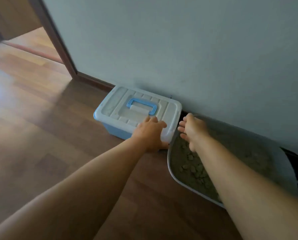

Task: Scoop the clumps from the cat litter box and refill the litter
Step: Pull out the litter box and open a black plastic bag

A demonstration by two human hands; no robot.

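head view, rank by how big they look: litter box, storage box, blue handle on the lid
1. litter box, though part of it lies nearer the camera
2. storage box
3. blue handle

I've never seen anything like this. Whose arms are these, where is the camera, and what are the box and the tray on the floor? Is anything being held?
There is no machine here. These are a person's two bare arms, filmed by one wide-angle camera worn on their head and looking forward and down. That is why the arms seem to stretch out from the bottom of the picture. On the wooden floor, against the wall, stands a blue storage box with a white lid and a blue handle. To the right of it lies the cat litter box, with grey litter and clumps inside. The left hand rests on the lid's near corner; whether it grips the edge is unclear. The right hand hangs open above the litter box, beside the storage box, holding nothing.
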